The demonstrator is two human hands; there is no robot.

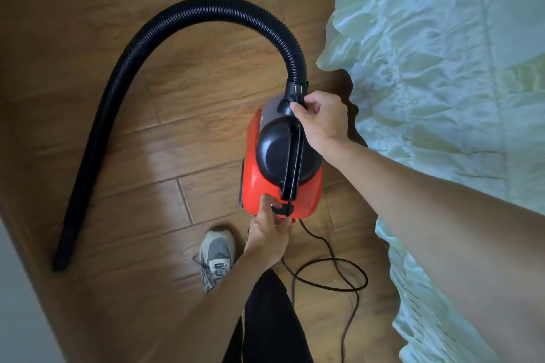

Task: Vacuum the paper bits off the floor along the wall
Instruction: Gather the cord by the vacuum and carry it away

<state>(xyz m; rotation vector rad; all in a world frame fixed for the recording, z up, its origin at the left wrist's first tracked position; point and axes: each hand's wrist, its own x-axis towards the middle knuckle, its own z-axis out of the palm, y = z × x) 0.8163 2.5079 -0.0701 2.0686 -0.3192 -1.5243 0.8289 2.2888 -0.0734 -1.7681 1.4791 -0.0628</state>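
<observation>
The wooden floor (88, 23) fills the left of the frame, and a pale green bedspread (442, 68) runs down the right. The black hose (206, 9) arcs from the centre over the upper left and down to the lower left, its nozzle beside the wall (17, 303). The red vacuum (308, 193) is at centre, its cord (364, 277) looped below. Your right hand (320, 121) clasps the hose collar. Your left hand (268, 233) grips the vacuum's rear handle end. Your grey shoe (216, 256) is just left of that hand.

Vacuum (283, 183): just left of bed (442, 68). Hose (206, 7): arcs from its far end leftward, tip on floor (177, 127) beside wall (17, 303). Cord (339, 274): loops on floor right of shoe (216, 256).
</observation>
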